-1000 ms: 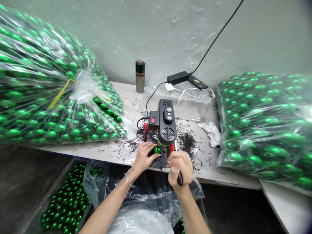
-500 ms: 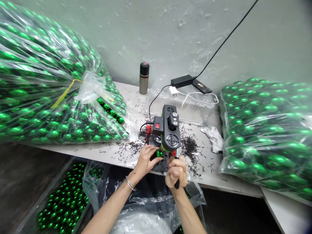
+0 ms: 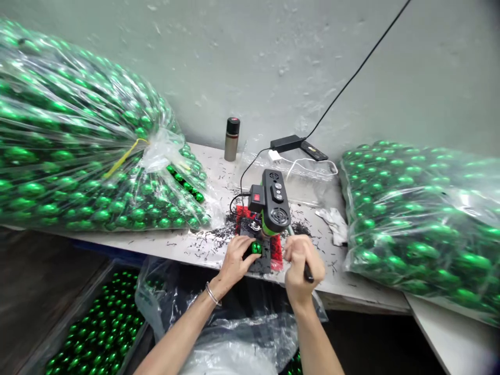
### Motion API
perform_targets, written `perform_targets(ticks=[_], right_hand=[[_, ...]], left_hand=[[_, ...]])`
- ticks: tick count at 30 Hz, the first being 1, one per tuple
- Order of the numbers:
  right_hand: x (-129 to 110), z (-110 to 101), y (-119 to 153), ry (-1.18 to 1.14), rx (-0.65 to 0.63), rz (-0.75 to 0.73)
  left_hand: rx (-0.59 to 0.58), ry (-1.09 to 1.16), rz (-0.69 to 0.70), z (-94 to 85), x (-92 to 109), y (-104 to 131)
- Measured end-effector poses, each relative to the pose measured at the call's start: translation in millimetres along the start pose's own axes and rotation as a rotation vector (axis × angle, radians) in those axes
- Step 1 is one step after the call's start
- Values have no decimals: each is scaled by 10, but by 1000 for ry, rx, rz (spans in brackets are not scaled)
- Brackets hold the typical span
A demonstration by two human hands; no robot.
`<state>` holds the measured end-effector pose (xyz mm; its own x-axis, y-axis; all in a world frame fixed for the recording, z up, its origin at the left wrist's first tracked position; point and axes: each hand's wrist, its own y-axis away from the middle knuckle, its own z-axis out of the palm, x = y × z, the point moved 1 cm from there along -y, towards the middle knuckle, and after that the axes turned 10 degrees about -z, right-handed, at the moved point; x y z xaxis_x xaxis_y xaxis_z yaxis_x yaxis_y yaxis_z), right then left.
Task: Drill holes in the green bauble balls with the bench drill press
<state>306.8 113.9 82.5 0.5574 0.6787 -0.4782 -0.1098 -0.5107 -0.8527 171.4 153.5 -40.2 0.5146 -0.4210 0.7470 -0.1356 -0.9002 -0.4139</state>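
Since the half-second-earlier frame, your right hand [image 3: 304,264] has swung outward to the right with the handle [image 3: 308,273], and more of the red mat [image 3: 276,252] shows beside the press [image 3: 275,200]. Your left hand [image 3: 235,258] has hardly shifted against the press.

Ball [image 3: 256,247]: on the dark plate [image 3: 262,265], just in front of the press head, near the table's front edge. Left thumb and forefinger set narrow, one on each side of it; the other fingers lie behind the forefinger, partly hidden. Such a pinch probably stops a round, slick thing rolling and keeps your palm out to the side of the head. Whether ball and head touch, cannot tell from this angle.

Right fingers curled tight around the handle, its black end poking out below the fist. A full-fist grip likely suits pulling better than fine work.

Black bits [image 3: 301,228] lie thick around the press, thinner farther out over the table [image 3: 211,159]. Loose balls [image 3: 94,325] sit low at your left, probably for easy reach. Big bags of balls flank you: left bag [image 3: 70,166], right bag [image 3: 417,229], both apart from the press, leaving your arms room. Bottle [image 3: 231,140] and adapter [image 3: 287,143] stand back by the wall, likely to stay clear of your hands.
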Motion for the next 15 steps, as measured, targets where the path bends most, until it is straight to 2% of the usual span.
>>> perform_targets(ticks=[4,6,7,9,11,12,13,15], right_hand=[[-84,-27,-106,-33,-32,-1],[-49,-13,-28,-23,-32,-22],[-23,-3,22,-21,-27,-32],[26,18,107,-24,-11,-56],[55,29,151,-28,-3,-81],[60,31,156,-28,-7,-91],[60,31,154,-25,-13,-98],[52,28,139,-19,-19,-106]], left_hand=[[-74,-79,101,-205,108,319],[-66,-148,133,-339,92,333],[-35,-207,120,-421,58,259],[62,-355,41,-621,-53,-53],[118,-514,-126,-846,-209,-516],[116,-565,-192,-948,-291,-761],[13,-706,-326,-1026,-380,-992],[-43,-764,-410,-1126,-517,-1362]])
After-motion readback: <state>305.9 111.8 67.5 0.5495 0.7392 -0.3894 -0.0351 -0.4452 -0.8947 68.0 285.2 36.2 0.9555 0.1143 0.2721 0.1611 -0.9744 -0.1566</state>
